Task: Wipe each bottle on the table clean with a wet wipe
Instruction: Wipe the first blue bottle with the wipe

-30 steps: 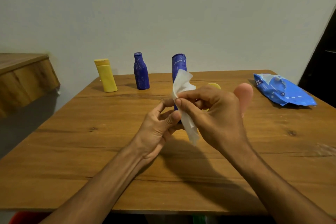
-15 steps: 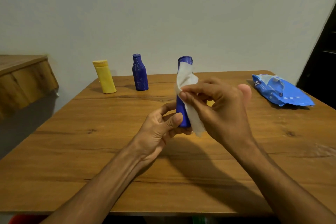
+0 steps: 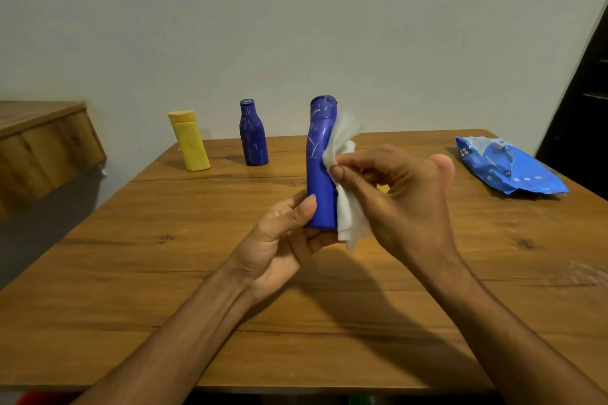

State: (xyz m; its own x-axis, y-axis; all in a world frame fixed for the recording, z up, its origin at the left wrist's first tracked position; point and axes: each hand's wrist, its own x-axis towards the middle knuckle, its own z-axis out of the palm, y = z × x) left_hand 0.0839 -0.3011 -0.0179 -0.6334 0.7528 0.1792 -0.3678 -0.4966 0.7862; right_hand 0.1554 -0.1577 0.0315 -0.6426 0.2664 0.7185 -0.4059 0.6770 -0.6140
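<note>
White wipe (image 3: pixel 342 141) now right of blue bottle (image 3: pixel 318 174), no longer across it.

The table (image 3: pixel 131 289) across the lower frame is seen as brown wood with grain, dark knots and a smooth, faintly shining finish; the ledge (image 3: pixel 42 138) at the left edge is of like wood. The centre bottle (image 3: pixel 320 174) is shown as smooth blue plastic with a soft gloss and pale streaks, as is the far bottle (image 3: pixel 252 135) at upper left, while the yellow bottle (image 3: pixel 190 143) beside it is seen matt. The wipe (image 3: pixel 342 136) is rendered as thin, white, crumpled cloth, the pack (image 3: pixel 506 168) at the right edge as glossy, crinkled blue film.
</note>
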